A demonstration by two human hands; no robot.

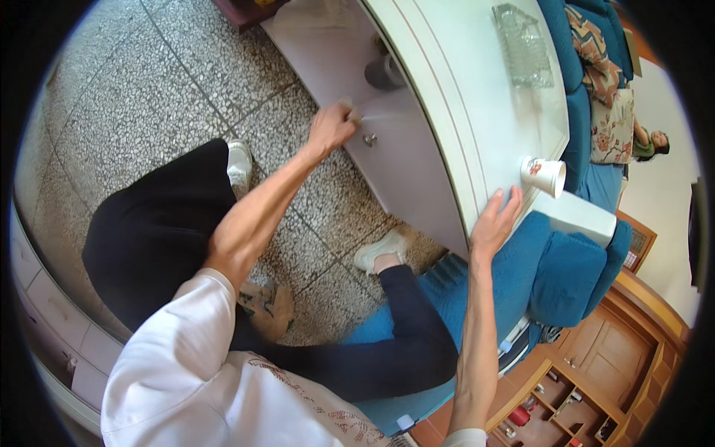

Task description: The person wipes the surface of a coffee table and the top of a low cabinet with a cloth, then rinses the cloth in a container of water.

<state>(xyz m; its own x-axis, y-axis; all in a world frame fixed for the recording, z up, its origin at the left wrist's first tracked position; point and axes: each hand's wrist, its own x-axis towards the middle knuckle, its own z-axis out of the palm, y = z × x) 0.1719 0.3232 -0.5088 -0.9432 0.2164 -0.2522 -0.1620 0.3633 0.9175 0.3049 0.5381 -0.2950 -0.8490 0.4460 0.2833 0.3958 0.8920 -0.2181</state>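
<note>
My left hand [335, 127], fingers curled, is at the edge of the lilac panel [385, 167] beneath the white tabletop. A small, pale, blurred thing [346, 102] shows at its fingers; its kind cannot be told. Just beside that hand is a small metallic knob [369, 139] on the panel. My right hand [497, 220] lies with its fingers extended on the edge of the white table [447, 112], holding nothing. Near its fingertips a white paper cup [543, 176] with a red print lies tilted. A clear ribbed glass or plastic tray [524, 47] lies farther along the tabletop.
A dark round container [384, 72] is under the tabletop. Blue sofas [567, 279] stand beyond the table, with a floral cushion [613, 128]. A person [651, 145] is in the background. My shoes [380, 252] rest on the speckled tile floor [279, 223]. Wooden shelving [550, 416] is at the lower right.
</note>
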